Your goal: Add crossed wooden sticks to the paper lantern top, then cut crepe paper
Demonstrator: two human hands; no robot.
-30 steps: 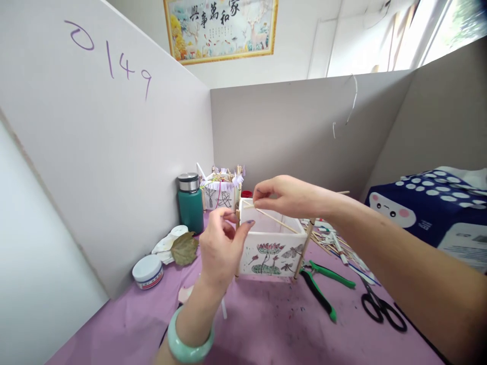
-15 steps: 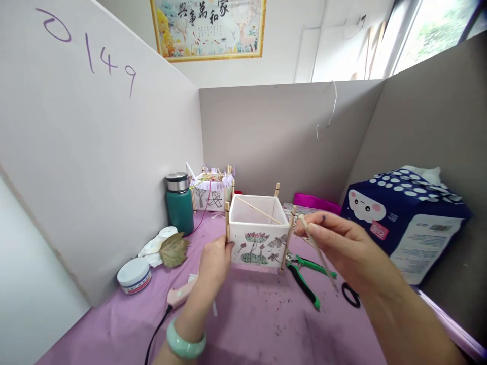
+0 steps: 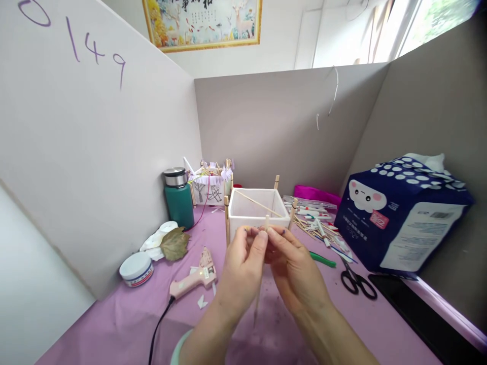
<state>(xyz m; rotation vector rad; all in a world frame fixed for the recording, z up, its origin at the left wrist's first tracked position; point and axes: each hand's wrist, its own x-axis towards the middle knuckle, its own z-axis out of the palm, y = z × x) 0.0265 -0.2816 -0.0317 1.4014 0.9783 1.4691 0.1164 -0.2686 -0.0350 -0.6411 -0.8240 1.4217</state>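
My left hand [image 3: 243, 261] and my right hand [image 3: 297, 268] meet in front of a white box. Between their fingertips they pinch a thin wooden stick [image 3: 267, 221], its top end poking up and its lower part hanging down, slightly blurred. The white open-topped box [image 3: 239, 221] has wooden posts [image 3: 292, 213] at its corners. Another thin stick [image 3: 258, 204] lies diagonally across its opening. My hands hide most of the box's front. Left of my left hand, a pink glue gun [image 3: 194, 281] rests on the purple cloth.
Green-handled pliers [image 3: 322, 259], scissors [image 3: 355, 283] and a pile of sticks and markers [image 3: 315, 225] lie right. A tissue pack [image 3: 395, 223] stands behind a black flat object [image 3: 418, 312]. Leftward are a green bottle [image 3: 180, 207], leaf [image 3: 175, 245], round tub [image 3: 136, 268] and decorated box [image 3: 208, 191].
My left hand has let go of the box's left corner and moved right to the stick. My right hand has brought the stick leftward, in front of the box. The view has tilted slightly down.
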